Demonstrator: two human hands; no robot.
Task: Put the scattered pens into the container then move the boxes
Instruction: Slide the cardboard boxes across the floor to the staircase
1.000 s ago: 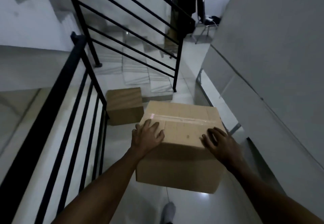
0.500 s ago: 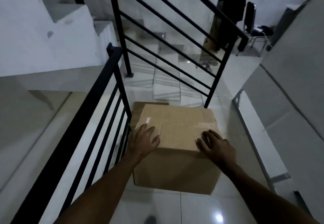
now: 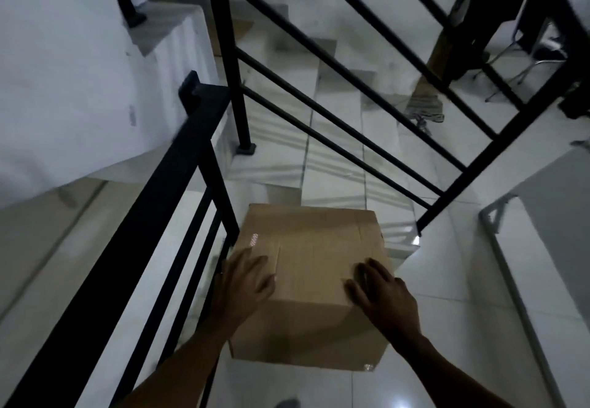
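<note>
Between a person's two bare hands, seen from a camera worn on the head and looking down, is a closed brown cardboard box (image 3: 314,276). It is the thing being moved, the box-moving part of the task as far as can be judged; no pens or container are visible.

The left hand (image 3: 244,283) lies flat with fingers spread over the box's near left top corner. The right hand (image 3: 381,292) does the same on the near right top corner, fingers curled a little onto the lid. Each grip is an open-palmed press against the cardboard, not a closed fist, so the box appears clamped between the two palms. Whether its bottom rests on the floor or hangs just above cannot be told.

Just left of the left grip runs a black metal railing (image 3: 153,232), its upright bars almost touching the box's left edge. Beyond both grips, past the far edge of the box, white tiled stairs (image 3: 335,152) drop away, crossed by a second slanted railing. Below the grips is glossy white floor tile (image 3: 447,328).

Risks, as a judgement: a palm-only hold near the top could let the box slide down and fall, since nothing supports it from beneath. The box may catch on the railing bars beside the left grip. The box also hides the person's feet near the stair edge, so a misstep on shiny tile seems possible.
</note>
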